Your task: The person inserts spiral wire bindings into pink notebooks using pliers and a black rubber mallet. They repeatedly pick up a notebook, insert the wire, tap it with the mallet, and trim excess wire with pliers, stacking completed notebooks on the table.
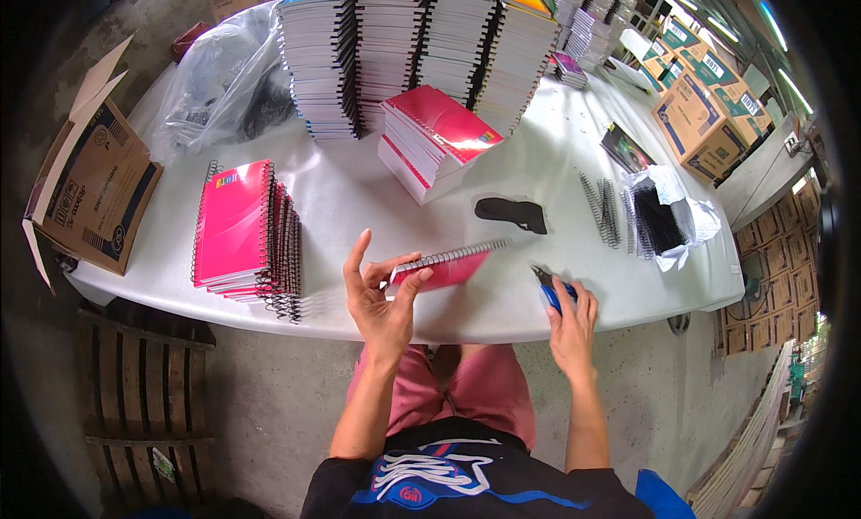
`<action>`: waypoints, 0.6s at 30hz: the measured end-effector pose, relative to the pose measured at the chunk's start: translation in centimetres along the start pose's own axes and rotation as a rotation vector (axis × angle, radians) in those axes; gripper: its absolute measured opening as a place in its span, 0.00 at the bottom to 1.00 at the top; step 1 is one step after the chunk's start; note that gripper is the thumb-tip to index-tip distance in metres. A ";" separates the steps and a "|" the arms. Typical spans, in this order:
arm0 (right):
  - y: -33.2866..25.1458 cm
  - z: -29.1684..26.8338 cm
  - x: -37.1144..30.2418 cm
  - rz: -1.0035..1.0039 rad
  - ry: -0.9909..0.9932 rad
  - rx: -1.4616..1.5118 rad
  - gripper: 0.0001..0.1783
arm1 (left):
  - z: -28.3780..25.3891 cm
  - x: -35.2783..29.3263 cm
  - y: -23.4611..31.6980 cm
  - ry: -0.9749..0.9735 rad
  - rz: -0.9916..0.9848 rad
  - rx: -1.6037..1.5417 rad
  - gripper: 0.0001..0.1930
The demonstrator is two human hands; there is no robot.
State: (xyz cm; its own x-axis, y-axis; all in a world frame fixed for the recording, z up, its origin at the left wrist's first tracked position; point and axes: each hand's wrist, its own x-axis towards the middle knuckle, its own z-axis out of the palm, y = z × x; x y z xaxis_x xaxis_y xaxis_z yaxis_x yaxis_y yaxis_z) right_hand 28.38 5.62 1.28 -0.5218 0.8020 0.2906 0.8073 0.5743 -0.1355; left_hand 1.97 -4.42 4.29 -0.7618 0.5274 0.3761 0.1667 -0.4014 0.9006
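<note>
Between the thumb and fingers of my left hand [383, 306] is a red spiral notebook [456, 270], tilted, with its coil along the upper edge. My right hand [571, 326] has its fingers wrapped round blue-handled pliers [554, 295], whose dark jaws point away from me near the table's front edge. To the left lies a stack of red coil-bound notebooks [235, 228], with loose coil ends sticking out on its right side. Beyond the held notebook stands a pile of red-covered books [438, 138] with no coil visible. A black flat strap-like item [511, 214] rests right of centre.
Tall stacks of coil-bound notebooks [386, 62] line the back of the white table [359, 183]. Loose coils [601, 210] and a paper-wrapped bundle of black coils [659, 219] lie at right. Left are an open carton [99, 178] and a clear plastic bag [220, 80].
</note>
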 end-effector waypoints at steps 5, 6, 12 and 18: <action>-8.1 -4.7 1.6 -0.053 0.121 0.798 0.23 | 0.6 -0.6 1.8 0.059 0.127 0.171 0.44; -10.0 -6.4 1.6 -0.045 0.041 0.847 0.22 | 0.6 -0.7 1.9 0.066 0.131 0.170 0.45; -13.4 -9.4 3.2 -0.310 0.091 0.554 0.22 | 0.6 -1.0 2.7 0.054 0.246 0.256 0.46; -13.8 -10.2 3.6 -0.338 0.033 0.508 0.21 | 0.7 -0.5 2.9 0.060 0.445 0.258 0.42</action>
State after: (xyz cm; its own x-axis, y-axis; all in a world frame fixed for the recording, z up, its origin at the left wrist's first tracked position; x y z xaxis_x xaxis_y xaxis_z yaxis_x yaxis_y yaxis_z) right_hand 18.19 -1.12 13.84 -0.7109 0.5607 0.4245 0.3615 0.8091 -0.4633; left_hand 3.33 -5.34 6.89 -0.6155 0.3009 0.7284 0.6256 -0.3756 0.6838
